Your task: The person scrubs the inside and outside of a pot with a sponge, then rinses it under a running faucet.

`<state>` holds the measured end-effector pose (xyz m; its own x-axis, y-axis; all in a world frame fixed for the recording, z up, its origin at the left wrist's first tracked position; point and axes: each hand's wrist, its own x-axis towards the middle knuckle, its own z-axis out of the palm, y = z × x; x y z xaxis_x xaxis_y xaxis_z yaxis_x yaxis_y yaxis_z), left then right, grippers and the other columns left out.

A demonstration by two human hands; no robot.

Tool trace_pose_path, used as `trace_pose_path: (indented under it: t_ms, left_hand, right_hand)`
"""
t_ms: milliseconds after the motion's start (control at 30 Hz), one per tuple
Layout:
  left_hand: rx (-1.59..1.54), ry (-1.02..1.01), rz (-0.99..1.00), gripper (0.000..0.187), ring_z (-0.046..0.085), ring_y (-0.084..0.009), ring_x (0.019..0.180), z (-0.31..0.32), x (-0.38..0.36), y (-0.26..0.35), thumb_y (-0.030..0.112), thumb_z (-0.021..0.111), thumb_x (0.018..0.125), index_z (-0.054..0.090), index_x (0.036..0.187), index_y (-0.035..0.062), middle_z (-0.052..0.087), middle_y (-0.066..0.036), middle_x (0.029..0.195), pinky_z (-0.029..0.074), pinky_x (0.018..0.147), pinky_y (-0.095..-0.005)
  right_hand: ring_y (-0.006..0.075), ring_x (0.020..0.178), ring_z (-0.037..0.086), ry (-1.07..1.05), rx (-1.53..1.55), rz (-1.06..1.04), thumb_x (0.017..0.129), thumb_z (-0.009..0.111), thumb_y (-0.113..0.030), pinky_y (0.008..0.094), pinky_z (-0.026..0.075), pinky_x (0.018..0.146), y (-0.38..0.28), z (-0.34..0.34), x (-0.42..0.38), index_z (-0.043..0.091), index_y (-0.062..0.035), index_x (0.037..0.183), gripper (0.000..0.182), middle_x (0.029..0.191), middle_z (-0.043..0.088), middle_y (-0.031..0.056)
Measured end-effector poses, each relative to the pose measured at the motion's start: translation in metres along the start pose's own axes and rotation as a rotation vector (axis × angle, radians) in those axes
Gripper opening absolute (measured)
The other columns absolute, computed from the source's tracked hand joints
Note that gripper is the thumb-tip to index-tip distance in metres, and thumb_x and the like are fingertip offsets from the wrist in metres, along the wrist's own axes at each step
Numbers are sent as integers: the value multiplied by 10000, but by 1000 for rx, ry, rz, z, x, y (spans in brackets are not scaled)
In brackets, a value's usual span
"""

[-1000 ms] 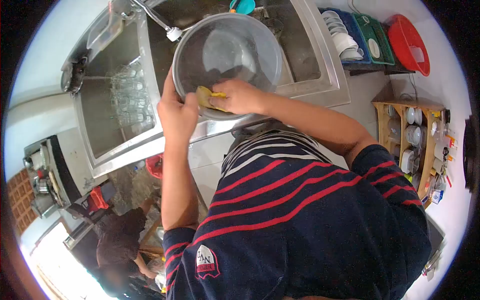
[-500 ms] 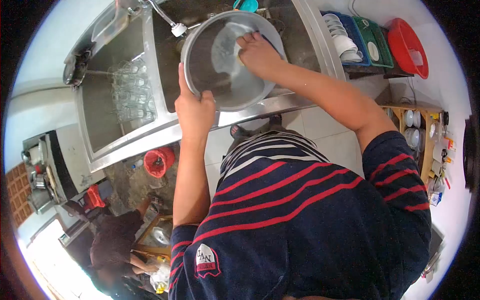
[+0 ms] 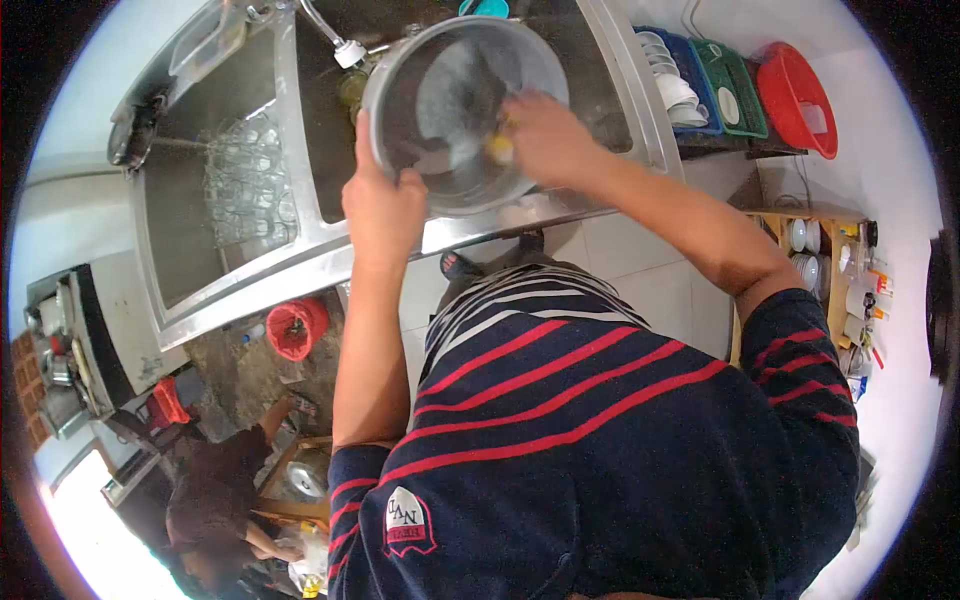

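Observation:
A large grey metal pot (image 3: pixel 402 110) is tilted over the sink, its wide mouth facing me. My left hand (image 3: pixel 384 214) is closed on the near left part of its rim, thumb and index finger showing along the edge. Inside the pot, at the right, my right hand (image 3: pixel 548 138) is blurred by motion. A yellow sponge (image 3: pixel 499 149) shows under its fingers, against the inner wall. Whitish, foam-like patches cover part of the pot's inside.
Many drinking glasses (image 3: pixel 250 180) fill the left sink basin (image 3: pixel 180 240). A white faucet head (image 3: pixel 349 53) hangs beside the pot. Dish racks (image 3: pixel 735 95) and a red basin (image 3: pixel 790 100) stand right. Another person (image 3: pixel 215 490) bends at lower left, near a red bin (image 3: pixel 296 328).
My right hand has moved down and slightly right inside the pot, and more of the yellow sponge shows. My left hand keeps its grip on the rim. The whole view has shifted slightly.

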<state>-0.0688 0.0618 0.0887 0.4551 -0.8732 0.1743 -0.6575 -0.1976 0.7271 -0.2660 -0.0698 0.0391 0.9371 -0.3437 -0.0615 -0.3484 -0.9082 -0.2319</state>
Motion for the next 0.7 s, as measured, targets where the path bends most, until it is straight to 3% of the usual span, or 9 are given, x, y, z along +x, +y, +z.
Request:
trace_pose_path:
  t_ms: [67, 100, 167, 200, 267, 367, 400, 633, 700]
  left_hand:
    - [75, -55, -5, 805, 644, -475, 815, 1, 0, 15, 70, 594, 740, 294, 1487, 58, 656, -299, 834, 506, 773, -508]
    - [74, -52, 1, 805, 644, -475, 815, 0, 3, 21, 70, 594, 740, 294, 1487, 58, 656, -299, 834, 506, 773, -508]
    - [124, -109, -25, 777, 645, -472, 818, -1, 9, 28, 85, 588, 745, 324, 1475, 52, 656, -299, 833, 506, 770, -512]
    - [128, -109, -27, 777, 645, -472, 818, -2, 14, 25, 85, 588, 745, 324, 1475, 52, 656, -299, 833, 506, 770, -512]
    - [165, -127, 19, 733, 651, -464, 833, -6, 30, 13, 88, 577, 746, 376, 1449, 40, 659, -303, 854, 510, 779, -507]
    - [29, -182, 127, 706, 659, -456, 856, -15, 50, -5, 95, 596, 736, 435, 1422, 59, 662, -311, 899, 518, 802, -479]
    - [25, -185, 129, 706, 659, -456, 856, -11, 49, -2, 95, 596, 736, 435, 1422, 59, 662, -311, 899, 518, 802, -479]
    - [-62, -56, -11, 842, 667, -443, 841, 34, -6, 7, 143, 667, 785, 241, 1507, 68, 675, -278, 912, 521, 751, -473]
    - [-115, -12, -73, 835, 664, -453, 848, 36, -4, 2, 114, 650, 773, 253, 1505, 66, 668, -296, 911, 521, 750, -472]
  right_hand:
    - [361, 1017, 604, 372, -398, 24, 822, 544, -234, 461, 487, 867, 21, 13, 1, 669, -15, 995, 306, 996, 669, 172]
    - [361, 1017, 604, 377, -403, 26, 822, 544, -234, 461, 487, 867, 9, 8, 7, 669, -15, 995, 306, 996, 669, 172]
    - [384, 927, 665, -236, 275, 333, 835, 537, -250, 493, 504, 873, -30, 7, 25, 681, -20, 1027, 333, 954, 684, 240]
    - [384, 927, 665, -235, 278, 330, 835, 537, -250, 493, 504, 873, -46, 7, 31, 681, -20, 1027, 333, 954, 684, 240]
    - [358, 897, 682, 125, 743, 412, 816, 563, -264, 479, 532, 813, -67, 9, 38, 701, -31, 990, 322, 934, 696, 227]
    - [376, 787, 674, -200, 175, 445, 850, 560, -339, 485, 527, 741, -38, -9, 13, 718, -62, 900, 323, 825, 686, 200]
    - [386, 808, 669, -164, 113, 370, 863, 532, -343, 490, 524, 741, -26, -5, 9, 708, -79, 969, 335, 849, 690, 198]
    - [377, 852, 682, 81, 565, 476, 844, 519, -336, 485, 532, 798, -46, 16, 22, 709, -22, 892, 370, 901, 698, 211]
    - [380, 841, 683, 48, 554, 355, 840, 534, -318, 499, 524, 809, -39, 16, 22, 707, -11, 850, 353, 884, 703, 205]
